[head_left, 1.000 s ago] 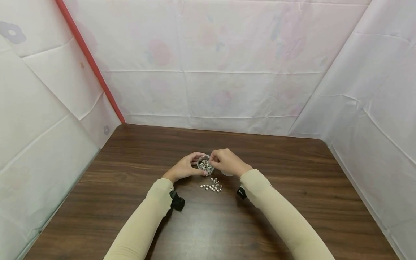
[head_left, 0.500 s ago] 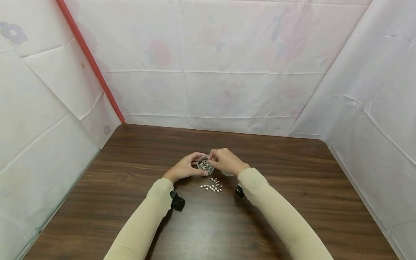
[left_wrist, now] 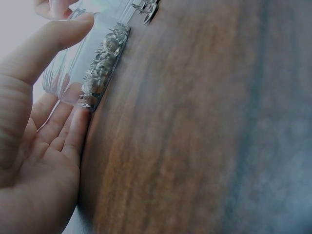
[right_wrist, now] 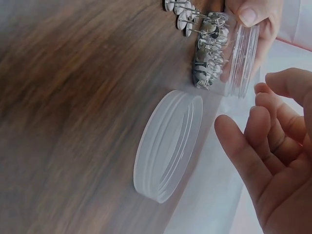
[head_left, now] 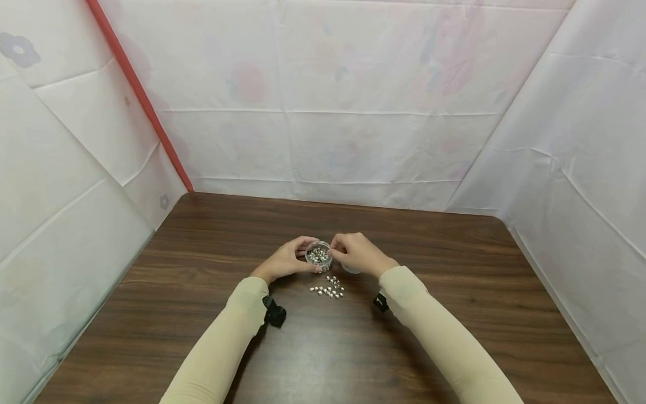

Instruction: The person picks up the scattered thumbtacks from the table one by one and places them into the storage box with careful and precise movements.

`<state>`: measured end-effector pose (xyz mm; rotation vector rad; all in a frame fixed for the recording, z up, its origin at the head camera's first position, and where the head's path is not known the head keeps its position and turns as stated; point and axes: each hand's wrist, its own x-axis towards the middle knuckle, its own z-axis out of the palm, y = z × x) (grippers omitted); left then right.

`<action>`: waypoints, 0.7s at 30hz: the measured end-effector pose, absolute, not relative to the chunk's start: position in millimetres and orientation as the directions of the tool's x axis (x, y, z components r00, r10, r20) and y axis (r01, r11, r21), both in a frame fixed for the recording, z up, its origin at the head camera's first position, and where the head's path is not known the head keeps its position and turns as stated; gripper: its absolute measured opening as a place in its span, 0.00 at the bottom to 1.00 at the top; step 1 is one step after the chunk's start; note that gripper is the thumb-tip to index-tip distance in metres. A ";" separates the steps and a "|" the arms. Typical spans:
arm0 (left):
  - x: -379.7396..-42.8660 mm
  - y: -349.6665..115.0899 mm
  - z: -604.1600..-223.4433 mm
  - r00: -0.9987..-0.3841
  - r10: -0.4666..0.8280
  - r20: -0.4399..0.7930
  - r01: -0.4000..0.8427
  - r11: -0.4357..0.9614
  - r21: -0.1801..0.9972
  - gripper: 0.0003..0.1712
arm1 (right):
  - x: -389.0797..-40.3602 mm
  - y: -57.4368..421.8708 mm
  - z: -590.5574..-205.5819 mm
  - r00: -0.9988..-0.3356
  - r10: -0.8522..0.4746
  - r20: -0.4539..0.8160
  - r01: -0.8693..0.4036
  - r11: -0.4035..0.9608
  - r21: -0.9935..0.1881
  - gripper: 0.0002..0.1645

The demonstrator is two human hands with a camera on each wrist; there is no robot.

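My left hand (head_left: 289, 260) holds a clear round jar (right_wrist: 242, 58) from its left side, thumb on the near side and fingers around the far side. Silver thumbtacks (right_wrist: 209, 54) lie heaped in the bottom of the jar, whose mouth is uncovered. Close to the jar's right rim is my right hand (head_left: 360, 253), its fingers loosely bent. In the right wrist view nothing shows between that hand's thumb and fingers. Below it, a translucent threaded lid (right_wrist: 146, 161) rests on the table. Several loose thumbtacks (head_left: 330, 290) lie in front of the jar.
The dark wood-grain table (head_left: 212, 314) has white patterned sheets (head_left: 323, 112) hanging behind it and at both sides. A red strip (head_left: 146, 106) runs down the back left corner. Black camera mounts (head_left: 275, 312) sit at both wrists.
My right hand, over the jar's mouth half a second ago, has shifted slightly right to the rim's edge. The left hand, jar, lid and loose thumbtacks stay in place.
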<state>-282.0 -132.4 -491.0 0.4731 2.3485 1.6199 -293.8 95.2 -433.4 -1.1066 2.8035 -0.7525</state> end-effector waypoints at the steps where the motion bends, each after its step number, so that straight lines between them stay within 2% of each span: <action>1: -282.0 -132.6 -491.0 -0.915 0.402 -0.016 0.126 0.325 0.937 0.40 | -292.8 96.3 -433.3 -0.744 -0.653 0.141 -0.636 0.628 -0.449 0.05; 11: -280.9 -133.2 -490.3 -0.915 0.404 -0.009 0.130 0.316 0.940 0.40 | -283.3 106.8 -433.9 -0.735 -0.668 0.114 -0.641 0.630 -0.438 0.04; 21: -281.3 -132.8 -491.0 -0.909 0.417 -0.007 0.141 0.323 0.936 0.41 | -267.9 115.7 -438.9 -0.691 -0.718 0.085 -0.678 0.602 -0.422 0.04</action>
